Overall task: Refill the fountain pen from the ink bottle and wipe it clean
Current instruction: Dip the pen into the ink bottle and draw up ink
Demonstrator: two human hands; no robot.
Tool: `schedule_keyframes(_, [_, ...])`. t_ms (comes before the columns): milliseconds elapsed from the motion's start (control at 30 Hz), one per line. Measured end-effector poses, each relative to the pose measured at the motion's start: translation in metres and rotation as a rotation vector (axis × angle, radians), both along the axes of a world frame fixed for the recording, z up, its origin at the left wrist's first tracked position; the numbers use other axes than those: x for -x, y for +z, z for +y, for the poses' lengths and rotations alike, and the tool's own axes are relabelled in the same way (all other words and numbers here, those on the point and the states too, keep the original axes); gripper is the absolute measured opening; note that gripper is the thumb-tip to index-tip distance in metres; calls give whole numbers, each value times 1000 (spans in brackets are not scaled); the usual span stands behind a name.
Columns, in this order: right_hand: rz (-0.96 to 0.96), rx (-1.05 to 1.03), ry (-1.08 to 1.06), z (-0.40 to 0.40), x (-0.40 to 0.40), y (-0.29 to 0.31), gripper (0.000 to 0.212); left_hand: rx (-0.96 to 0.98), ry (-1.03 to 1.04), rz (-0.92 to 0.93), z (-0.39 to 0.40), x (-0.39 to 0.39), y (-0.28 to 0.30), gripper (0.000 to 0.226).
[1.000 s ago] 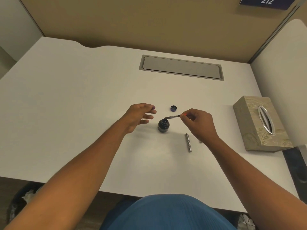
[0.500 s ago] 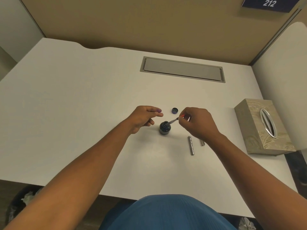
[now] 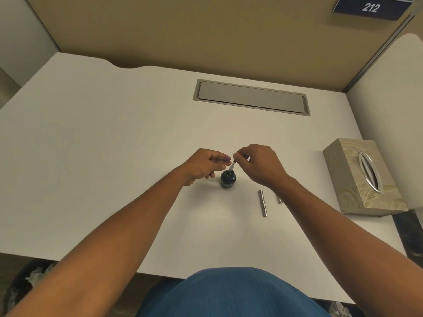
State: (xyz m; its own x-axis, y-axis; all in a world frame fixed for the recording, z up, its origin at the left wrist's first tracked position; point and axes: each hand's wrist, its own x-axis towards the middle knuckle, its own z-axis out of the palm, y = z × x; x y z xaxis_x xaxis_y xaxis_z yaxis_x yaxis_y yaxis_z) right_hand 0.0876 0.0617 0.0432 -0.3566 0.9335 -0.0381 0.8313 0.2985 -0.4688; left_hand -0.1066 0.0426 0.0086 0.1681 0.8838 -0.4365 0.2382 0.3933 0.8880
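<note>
Spreading wide across the view, a white worktop (image 3: 114,156), carrying a grey cable-tray lid (image 3: 251,97) set flush near its far edge. Standing at the right edge, a patterned tissue box (image 3: 364,177), slot facing up and to the right. Reaching in from below, two bare forearms, meeting near the middle. Hovering just left of the bottle, the left hand (image 3: 203,165), fingers loosely curled, thumb and forefinger nearly together, gripping nothing visible. Pinching the upper end of the pen's filler section (image 3: 232,166), the right hand (image 3: 261,164), fingers closed around it. Sitting upright between the two hands, the dark ink bottle (image 3: 228,178), uncapped, taking the tilted section's lower end down into its mouth. Lying on the worktop just right of the bottle, the silver pen barrel (image 3: 262,202). Peeking out beside the right wrist, a smaller silver piece (image 3: 279,199), too hidden to name.
</note>
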Motion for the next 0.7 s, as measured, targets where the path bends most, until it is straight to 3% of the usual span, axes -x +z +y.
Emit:
schedule_keyframes(233, [5, 24, -11, 10, 12, 2, 36, -14, -41, -11, 8, -6, 2, 23])
schedule_keyframes(433, [97, 81, -51, 16, 13, 6, 19, -13, -63, 23, 11, -7, -3, 21])
schedule_keyframes(700, [11, 43, -40, 19, 15, 1, 13, -42, -42, -8, 14, -9, -6, 18])
